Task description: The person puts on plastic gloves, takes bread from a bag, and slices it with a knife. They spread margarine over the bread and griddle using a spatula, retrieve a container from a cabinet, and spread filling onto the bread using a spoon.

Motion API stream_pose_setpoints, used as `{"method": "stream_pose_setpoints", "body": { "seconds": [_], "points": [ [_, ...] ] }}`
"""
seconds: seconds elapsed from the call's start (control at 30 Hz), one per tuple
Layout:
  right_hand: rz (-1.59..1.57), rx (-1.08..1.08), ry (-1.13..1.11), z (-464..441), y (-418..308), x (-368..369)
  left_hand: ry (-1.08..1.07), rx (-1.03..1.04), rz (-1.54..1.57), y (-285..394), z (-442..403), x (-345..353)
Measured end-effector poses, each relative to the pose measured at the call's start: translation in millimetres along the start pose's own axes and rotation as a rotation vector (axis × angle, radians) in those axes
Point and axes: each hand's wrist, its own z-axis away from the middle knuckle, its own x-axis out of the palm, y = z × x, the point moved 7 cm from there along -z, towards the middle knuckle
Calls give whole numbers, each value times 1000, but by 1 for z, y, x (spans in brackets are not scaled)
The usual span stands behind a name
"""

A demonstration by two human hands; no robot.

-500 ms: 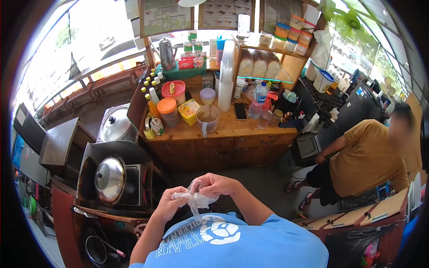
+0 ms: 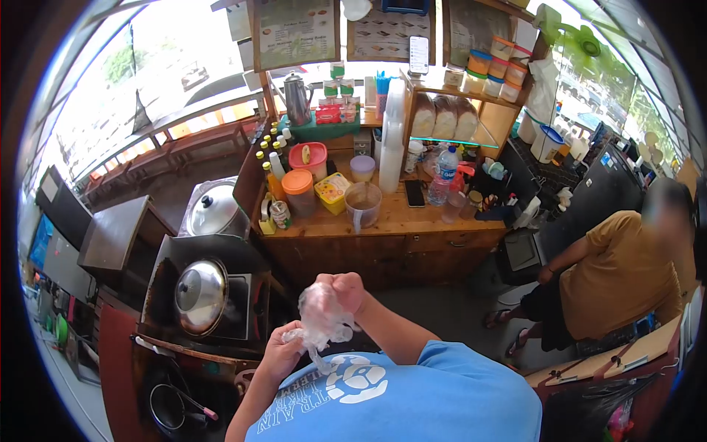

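A crumpled clear plastic bag (image 2: 318, 317) is held between both hands in front of the blue shirt. My left hand (image 2: 282, 352) pinches its lower left end, close to the shirt. Higher up and to the right, my right hand (image 2: 345, 292) has its fingers closed at the bag's upper part, slightly blurred. Whether anything is inside the bag cannot be made out.
Ahead stands a wooden counter (image 2: 324, 243) with tubs, a measuring jug (image 2: 363, 206), a phone (image 2: 415, 193) and a water bottle (image 2: 444, 175). A lidded pan (image 2: 201, 297) sits on the stove at left. At right stands a person in a brown shirt (image 2: 615, 272).
My right hand has risen, drawing the plastic upward, while my left hand is slightly lower. The whole view has shifted, so the counter appears further right.
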Motion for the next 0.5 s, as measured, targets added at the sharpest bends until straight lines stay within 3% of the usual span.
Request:
{"method": "stream_pose_setpoints", "body": {
  "seconds": [0.13, 0.2, 0.3, 0.5],
  "points": [
    [-443, -84, 313, -22, 32, -14, 13, 120, 37, 20, 7, 5],
    [-450, -122, 328, -33, 41, -21, 136, 144, 97, 27, 11, -2],
    [-195, -138, 478, -40, 51, -41, 233, 184, 99, 37, 13, -1],
    [22, -55, 520, -66, 49, -35, 416, 236, 106, 58, 17, -8]
  ]
}}
